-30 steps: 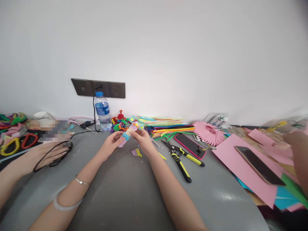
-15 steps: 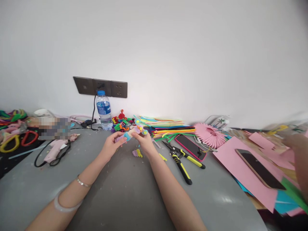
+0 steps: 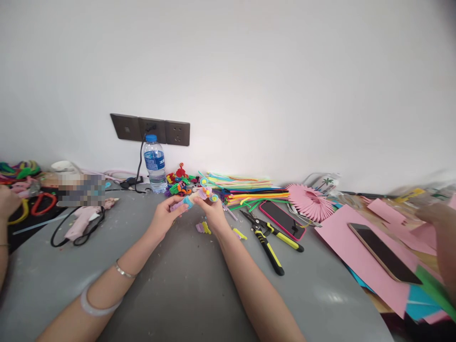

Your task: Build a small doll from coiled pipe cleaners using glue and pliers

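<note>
Between my two hands is a pastel pipe-cleaner figure (image 3: 195, 196), banded in purple, blue and cream, with curled blue and yellow ends at its top. My left hand (image 3: 166, 216) is closed round its lower left end. On its upper right part, the fingers of my right hand (image 3: 213, 213) press; part of the figure is hidden behind them. Just below on the table lies a small purple and yellow wavy pipe-cleaner piece (image 3: 204, 228). Another yellow piece (image 3: 240, 233) rests to the right of my right wrist.
Pliers (image 3: 265, 242) with black and yellow handles and a pink-edged phone (image 3: 283, 219) lie right. Behind are a water bottle (image 3: 155, 164) and pipe cleaners (image 3: 249, 190). A pink glue gun (image 3: 79, 223) lies left. Other people's hands show at the left (image 3: 7, 202) and right (image 3: 436, 223) edges.
Another person's hand has come in at the left edge. My hands keep hold of the pipe-cleaner figure, nearly in the same place. The view has shifted very slightly.
</note>
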`<state>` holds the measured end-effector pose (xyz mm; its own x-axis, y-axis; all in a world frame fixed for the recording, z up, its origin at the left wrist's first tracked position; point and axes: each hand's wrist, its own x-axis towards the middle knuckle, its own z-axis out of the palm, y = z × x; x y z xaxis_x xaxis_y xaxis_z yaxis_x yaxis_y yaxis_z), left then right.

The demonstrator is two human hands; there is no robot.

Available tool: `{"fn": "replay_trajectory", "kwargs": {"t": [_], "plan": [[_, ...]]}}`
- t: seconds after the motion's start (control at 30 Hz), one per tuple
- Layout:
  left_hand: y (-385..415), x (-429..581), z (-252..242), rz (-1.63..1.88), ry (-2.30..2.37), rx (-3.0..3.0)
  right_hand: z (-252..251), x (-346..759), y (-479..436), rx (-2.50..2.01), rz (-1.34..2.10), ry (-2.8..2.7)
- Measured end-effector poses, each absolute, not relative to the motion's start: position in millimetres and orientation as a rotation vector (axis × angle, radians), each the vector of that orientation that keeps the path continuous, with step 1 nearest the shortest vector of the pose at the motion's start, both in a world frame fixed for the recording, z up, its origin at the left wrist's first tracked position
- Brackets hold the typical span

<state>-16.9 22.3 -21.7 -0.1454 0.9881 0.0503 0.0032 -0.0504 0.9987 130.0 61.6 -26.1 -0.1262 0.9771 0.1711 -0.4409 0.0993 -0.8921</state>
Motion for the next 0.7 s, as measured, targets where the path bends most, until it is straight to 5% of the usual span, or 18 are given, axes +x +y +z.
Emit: {"fn": "replay_trajectory", "kwargs": {"t": [0.7], "plan": [[31,-29,-24,1.157,1.229,1.339,-32,140,73,-0.775,1.299,-1.178]]}}
